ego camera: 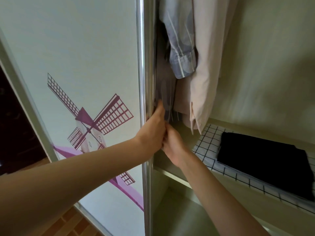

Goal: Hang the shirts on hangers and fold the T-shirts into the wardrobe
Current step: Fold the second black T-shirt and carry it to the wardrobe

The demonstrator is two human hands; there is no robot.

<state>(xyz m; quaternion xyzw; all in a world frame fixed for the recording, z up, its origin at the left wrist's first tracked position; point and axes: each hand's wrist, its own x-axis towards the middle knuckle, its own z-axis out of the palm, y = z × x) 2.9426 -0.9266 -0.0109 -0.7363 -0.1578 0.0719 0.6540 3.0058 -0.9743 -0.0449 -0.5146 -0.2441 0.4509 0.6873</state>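
Head view. Wardrobe open; sliding door (85, 82) with a windmill print stands at the left, its metal edge (144, 99) running top to bottom.

Hanging section: three garments visible on the rail side. A blue striped shirt (180, 48) and a pale pink shirt (202, 74) hang free, cuffs down. A grey striped shirt (164, 92) hangs furthest left, tight against the door edge; motion blur, detail poor. No hangers or rail in view.

Shelf (173, 174) below: a folded white checked T-shirt (209, 142) lies toward the right end of the shelf, a folded black T-shirt (272, 160) stacked on top of it.

Left hand (154, 128): fingers curled round the door edge at the grey shirt's hem, thumb up against the cloth. Right hand (172, 142): just beside and touching the left, fingers hidden behind it; cannot tell what it grips, if anything.

Judgement: task looks late. Three shirts hung, two T-shirts folded and shelved. Hands seem to be tucking the grey hem clear of the door. No unsorted clothes visible, though the rest of the room is out of view.
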